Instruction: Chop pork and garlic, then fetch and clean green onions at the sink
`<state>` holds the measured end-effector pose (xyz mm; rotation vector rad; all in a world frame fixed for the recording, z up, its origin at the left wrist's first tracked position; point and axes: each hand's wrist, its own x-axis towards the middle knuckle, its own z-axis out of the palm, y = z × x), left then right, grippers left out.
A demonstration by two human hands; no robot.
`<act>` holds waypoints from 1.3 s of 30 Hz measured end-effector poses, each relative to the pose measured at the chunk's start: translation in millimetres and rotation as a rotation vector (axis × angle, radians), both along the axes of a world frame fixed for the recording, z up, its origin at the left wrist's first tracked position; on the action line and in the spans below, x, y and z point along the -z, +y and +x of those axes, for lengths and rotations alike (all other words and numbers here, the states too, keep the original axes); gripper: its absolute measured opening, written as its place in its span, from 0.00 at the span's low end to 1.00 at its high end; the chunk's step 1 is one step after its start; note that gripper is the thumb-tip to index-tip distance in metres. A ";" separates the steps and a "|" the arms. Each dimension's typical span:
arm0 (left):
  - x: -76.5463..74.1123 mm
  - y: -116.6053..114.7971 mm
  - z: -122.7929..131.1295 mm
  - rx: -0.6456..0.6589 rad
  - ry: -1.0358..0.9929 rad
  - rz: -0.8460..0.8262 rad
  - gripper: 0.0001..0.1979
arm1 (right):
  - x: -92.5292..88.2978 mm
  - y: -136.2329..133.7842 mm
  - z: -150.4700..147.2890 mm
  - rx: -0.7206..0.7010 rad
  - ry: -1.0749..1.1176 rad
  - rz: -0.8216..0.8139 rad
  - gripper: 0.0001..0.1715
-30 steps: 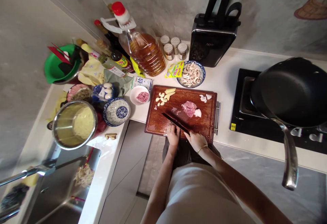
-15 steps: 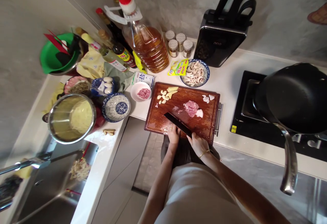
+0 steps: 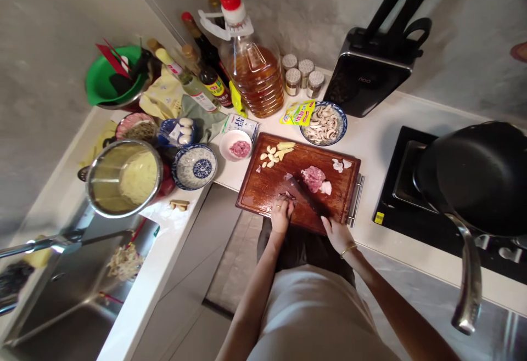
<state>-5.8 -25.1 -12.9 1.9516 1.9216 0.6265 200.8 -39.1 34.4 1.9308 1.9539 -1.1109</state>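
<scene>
My right hand is closed round the handle of a kitchen knife. The dark blade slants up and left over the wooden cutting board. Just left of the blade, the curled fingers of my left hand press on a piece of meat, which they partly cover. A larger heap of raw meat lies right of the blade, with a whitish lump of fat against it. Peeled garlic cloves and ginger pieces sit at the board's upper left; white scraps are at its upper right.
Behind the board stand a bowl of sliced mushrooms, a small bowl of cut meat and a large oil jug. A black pan is on the stove at right. At left are a metal pot and the sink.
The knife and my right hand have shifted right, away from my left hand, and the blade has turned to a steeper slant. The meat under my left fingers now shows. The view has shifted slightly.
</scene>
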 end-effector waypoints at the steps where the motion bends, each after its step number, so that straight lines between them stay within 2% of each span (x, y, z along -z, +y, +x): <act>1: -3.2 -0.4 -0.9 0.011 -0.010 -0.002 0.07 | 0.4 2.1 3.1 0.029 0.033 0.042 0.27; 5: -14.4 -2.6 -2.8 0.048 -0.008 -0.005 0.09 | -6.7 10.6 -4.1 0.051 0.074 0.156 0.27; 8: -16.1 -3.8 -1.0 0.017 0.004 0.000 0.09 | -17.6 11.5 -20.8 -0.013 0.028 0.074 0.29; 13: -8.0 -5.2 2.1 -0.053 0.028 -0.014 0.06 | -27.8 9.9 -41.3 -0.091 -0.054 -0.003 0.29; 19: 3.3 -4.4 0.9 -0.051 0.056 -0.023 0.05 | -25.3 9.3 -44.7 -0.081 -0.009 -0.037 0.29; 25: 8.1 -2.0 -0.9 -0.062 0.065 -0.047 0.05 | -20.7 24.0 -59.4 -0.038 0.050 -0.061 0.30; 31: 12.9 -3.0 -3.3 -0.036 0.099 -0.077 0.06 | -25.5 11.5 -55.9 -0.037 -0.024 -0.080 0.29; 36: 15.2 -4.7 -5.1 -0.037 0.131 -0.090 0.08 | -20.3 17.5 -67.6 -0.054 -0.037 -0.025 0.28; 39: 13.0 -3.6 -5.1 -0.030 0.134 -0.078 0.08 | -18.1 12.2 -64.2 -0.065 -0.050 -0.003 0.28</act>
